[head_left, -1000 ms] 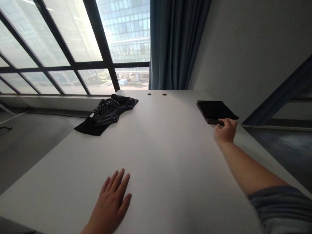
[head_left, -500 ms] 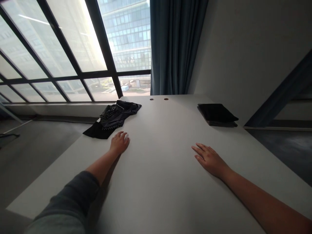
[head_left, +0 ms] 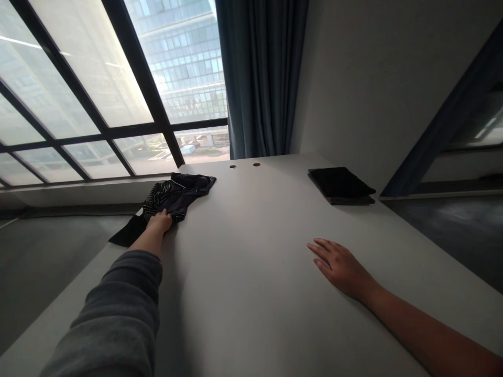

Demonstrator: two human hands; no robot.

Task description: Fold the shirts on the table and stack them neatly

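A crumpled dark garment with thin white stripes (head_left: 173, 196) lies at the left edge of the white table (head_left: 255, 251), partly hanging over it. My left hand (head_left: 159, 222) is stretched out to it, its fingers curled onto the near edge of the cloth. My right hand (head_left: 340, 267) rests flat on the table at the right, fingers spread, holding nothing. A neatly folded stack of dark cloth (head_left: 338, 184) sits at the far right of the table, well beyond my right hand.
Two small round holes (head_left: 243, 165) are in the table's far end. A large window (head_left: 98, 94) runs along the left and a blue curtain (head_left: 259, 78) hangs behind the table. A grey wall stands at the right.
My left hand has reached forward from the near table to the striped garment. My right hand has left the folded stack and come back to lie flat on the table.
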